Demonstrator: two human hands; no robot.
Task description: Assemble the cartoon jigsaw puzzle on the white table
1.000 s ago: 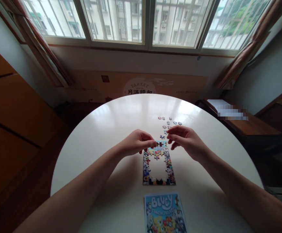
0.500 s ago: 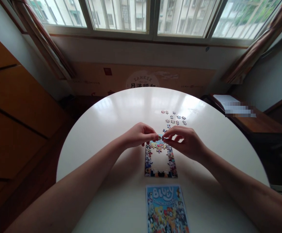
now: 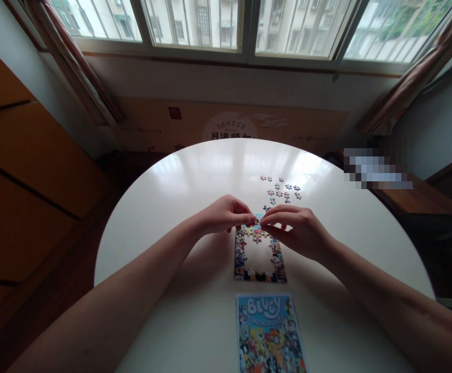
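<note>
Above the top of a partly assembled jigsaw puzzle [image 3: 240,257], my left hand [image 3: 229,215] and my right hand [image 3: 299,226] meet fingertip to fingertip. Between them is a small puzzle piece [image 3: 257,221], pinched from the left and from the right; the fingers cover most of it. The puzzle's border is joined on all sides, and bare white table shows through its middle. Several joined yellow and red pieces [image 3: 257,234] hang down from its upper part. My fingers partly hide the blue top section.
Several loose puzzle pieces [image 3: 279,194] are scattered beyond my right hand. A printed Bluey picture [image 3: 270,334] lies nearer me on the round white table [image 3: 144,217]. To the right stands a brown wooden desk [image 3: 432,202]; windows [image 3: 195,23] line the far wall.
My right hand's fingers have drawn a little closer together at the piece. Both hands stay in nearly the same place over the puzzle, while the whole view has shifted slightly.
</note>
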